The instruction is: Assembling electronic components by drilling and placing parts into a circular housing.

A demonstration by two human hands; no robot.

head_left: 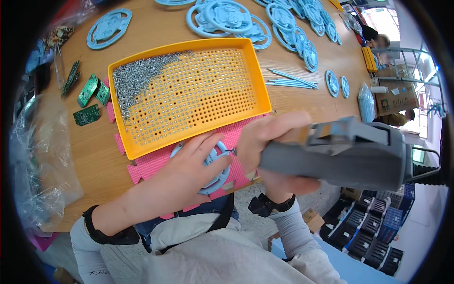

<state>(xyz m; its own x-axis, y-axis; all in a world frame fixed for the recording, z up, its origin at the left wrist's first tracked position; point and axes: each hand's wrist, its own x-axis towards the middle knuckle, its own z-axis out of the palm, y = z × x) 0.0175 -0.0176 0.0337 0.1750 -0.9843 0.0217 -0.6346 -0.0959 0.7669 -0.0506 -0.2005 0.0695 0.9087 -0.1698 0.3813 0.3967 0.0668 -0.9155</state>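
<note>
assembly workshop | screw tray (120, 137) (yellow), circuit boards (88, 100), stacked crates (373, 232)

A yellow perforated tray (246, 75) dotted with rows of holes holds silver screws (137, 78) beyond the left hand (189, 168), which presses a light-blue plastic wheel (218, 176) on a pink foam mat (239, 135). The right hand (272, 142) grips a grey electric screwdriver (340, 154). Green circuit boards (87, 102) dot the brown wooden worktop (302, 102).
</note>
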